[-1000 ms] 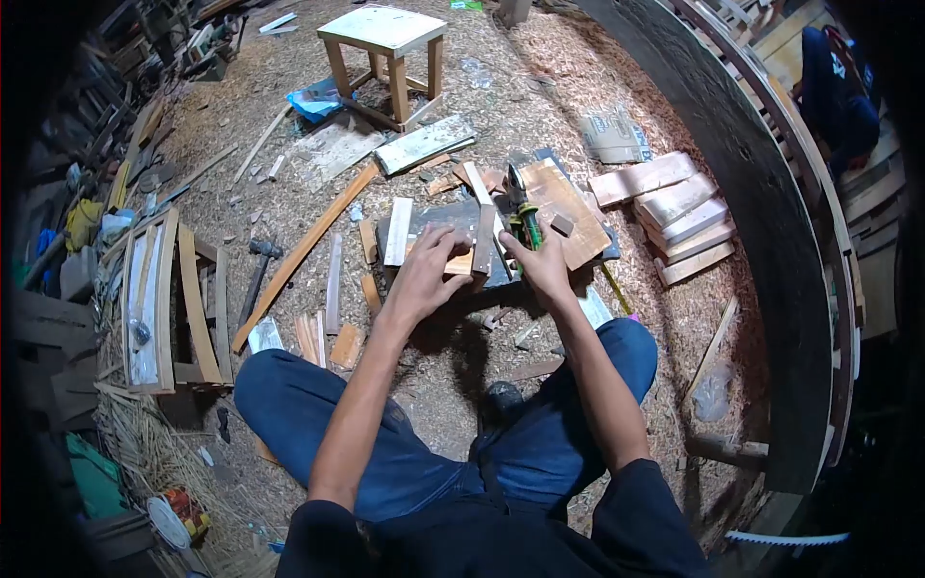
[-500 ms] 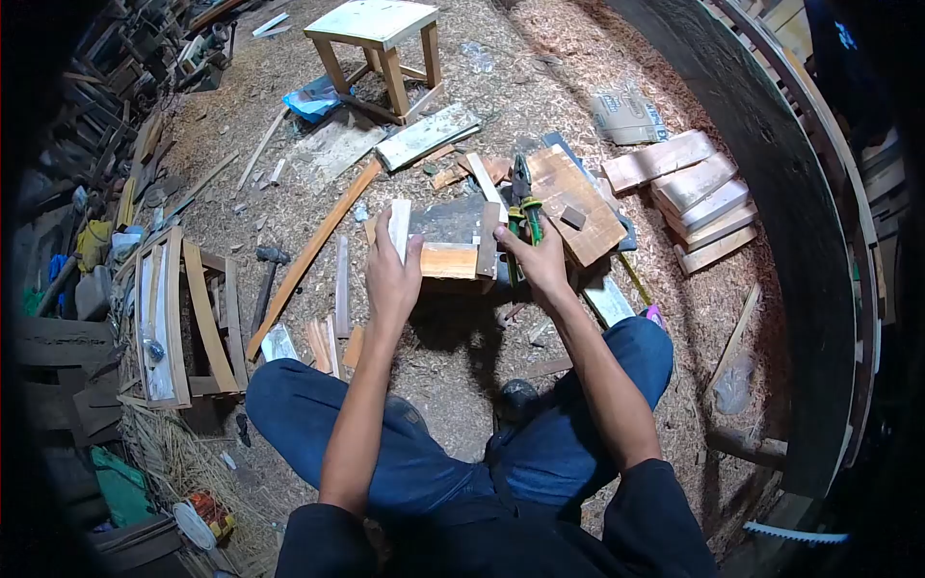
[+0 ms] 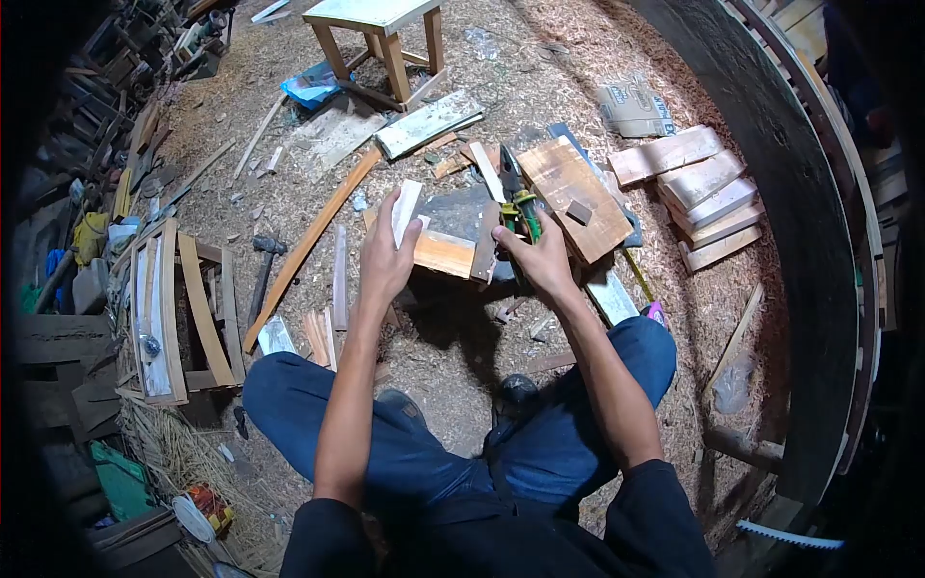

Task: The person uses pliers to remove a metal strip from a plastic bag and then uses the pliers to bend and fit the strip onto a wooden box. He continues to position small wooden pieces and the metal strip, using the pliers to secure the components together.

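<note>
A small wooden frame [image 3: 445, 252] of joined pieces is held up between my hands at the centre. My left hand [image 3: 385, 252] is closed on its pale end piece [image 3: 407, 210], thumb on the near side. My right hand [image 3: 541, 252] is closed round green-handled pliers [image 3: 525, 207], their jaws pointing away, while its thumb presses the frame's dark end piece [image 3: 487, 239]. Behind and under the frame shows a dark grey block top [image 3: 453, 214]. Right of the pliers lies a brown board [image 3: 576, 193] with a small dark wood square [image 3: 579, 212] on it.
A small white-topped stool [image 3: 371, 12] stands at the back. Stacked boards [image 3: 708, 188] lie at the right, with a hand saw [image 3: 790, 536] lower down. At the left are a hammer [image 3: 267, 265], a long wood strip [image 3: 313, 252] and a slatted frame [image 3: 183, 318]. Shavings cover the ground.
The held frame has tilted, its right end now lower and its left end slightly higher. The pliers' jaws have swung a little left. Both hands keep their hold.
</note>
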`<state>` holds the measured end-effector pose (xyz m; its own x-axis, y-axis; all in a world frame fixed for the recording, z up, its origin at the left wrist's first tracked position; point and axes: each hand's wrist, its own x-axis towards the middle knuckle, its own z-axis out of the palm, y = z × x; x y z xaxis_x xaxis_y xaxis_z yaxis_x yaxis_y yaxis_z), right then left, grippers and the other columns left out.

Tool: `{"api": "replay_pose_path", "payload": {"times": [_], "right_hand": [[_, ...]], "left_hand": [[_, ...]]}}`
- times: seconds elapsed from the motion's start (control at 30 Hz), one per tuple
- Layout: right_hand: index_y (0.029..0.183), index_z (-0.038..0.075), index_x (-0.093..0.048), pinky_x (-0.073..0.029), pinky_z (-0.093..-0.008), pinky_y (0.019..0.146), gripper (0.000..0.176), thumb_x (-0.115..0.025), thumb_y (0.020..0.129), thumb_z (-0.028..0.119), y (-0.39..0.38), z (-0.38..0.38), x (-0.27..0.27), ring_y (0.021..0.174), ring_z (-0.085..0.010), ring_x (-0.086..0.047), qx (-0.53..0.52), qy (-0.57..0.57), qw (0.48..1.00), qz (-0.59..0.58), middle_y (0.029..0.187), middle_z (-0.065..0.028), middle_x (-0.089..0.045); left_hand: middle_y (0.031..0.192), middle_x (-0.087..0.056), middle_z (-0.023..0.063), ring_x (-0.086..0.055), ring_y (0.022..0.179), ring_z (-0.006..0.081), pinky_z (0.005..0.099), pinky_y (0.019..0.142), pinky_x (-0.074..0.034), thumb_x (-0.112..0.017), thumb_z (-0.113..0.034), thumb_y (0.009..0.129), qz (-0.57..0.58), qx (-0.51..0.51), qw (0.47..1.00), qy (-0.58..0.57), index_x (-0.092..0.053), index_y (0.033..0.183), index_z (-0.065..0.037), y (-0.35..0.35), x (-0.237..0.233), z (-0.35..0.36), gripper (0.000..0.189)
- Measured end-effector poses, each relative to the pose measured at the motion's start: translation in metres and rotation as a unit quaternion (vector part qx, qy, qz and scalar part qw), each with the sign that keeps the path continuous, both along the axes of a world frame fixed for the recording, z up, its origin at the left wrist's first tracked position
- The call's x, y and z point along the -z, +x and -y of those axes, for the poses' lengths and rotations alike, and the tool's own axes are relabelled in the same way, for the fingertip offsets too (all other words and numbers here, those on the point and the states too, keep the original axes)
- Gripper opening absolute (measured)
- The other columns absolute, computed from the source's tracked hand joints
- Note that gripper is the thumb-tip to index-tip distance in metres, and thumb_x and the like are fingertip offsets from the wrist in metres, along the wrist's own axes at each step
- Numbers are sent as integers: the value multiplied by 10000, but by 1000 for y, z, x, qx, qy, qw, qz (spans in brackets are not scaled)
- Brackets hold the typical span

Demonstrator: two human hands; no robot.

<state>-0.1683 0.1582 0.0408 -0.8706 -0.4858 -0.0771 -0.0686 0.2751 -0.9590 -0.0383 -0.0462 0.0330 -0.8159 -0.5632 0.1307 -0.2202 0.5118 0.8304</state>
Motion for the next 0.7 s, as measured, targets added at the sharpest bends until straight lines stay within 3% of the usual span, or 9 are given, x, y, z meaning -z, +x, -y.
{"api": "replay_pose_path", "payload": {"times": [0.13, 0.47, 0.67, 0.7], "right_hand": [[1151, -60, -613, -518, -358, 831, 521, -814, 799, 268, 8, 0, -3, 876, -193, -659, 46, 5, 999, 7, 962, -132, -698], [1143, -65, -600, -519, -365, 813, 509, -807, 806, 256, 11, 0, -5, 870, -199, -658, 45, -6, 999, -25, 956, -134, -688], [1177, -76, -591, -529, -360, 805, 537, -809, 829, 271, 13, -5, -12, 856, -201, -676, 42, 10, 999, -8, 934, -128, -700], [1168, -77, -590, -532, -358, 788, 532, -809, 832, 273, 12, -3, -13, 834, -199, -677, 61, -20, 996, 57, 897, -112, -695]], "left_hand": [[1270, -615, 308, -607, 1185, 457, 485, 985, -477, -589, -296, 992, 16, -17, 1000, -13, -418, 1466, -68, 0, -2, -2, 554], [1285, -612, 303, -612, 1184, 452, 476, 981, -482, -594, -266, 986, 8, -10, 1000, 3, -426, 1454, -52, 0, -4, -3, 541], [1289, -572, 237, -538, 1232, 426, 466, 1027, -435, -643, -255, 957, -22, -38, 996, -79, -429, 1453, -36, 1, -2, -7, 583], [1274, -566, 211, -519, 1241, 401, 457, 1040, -416, -671, -268, 941, -33, -62, 988, -134, -477, 1408, -36, 0, -7, -10, 557]]}}
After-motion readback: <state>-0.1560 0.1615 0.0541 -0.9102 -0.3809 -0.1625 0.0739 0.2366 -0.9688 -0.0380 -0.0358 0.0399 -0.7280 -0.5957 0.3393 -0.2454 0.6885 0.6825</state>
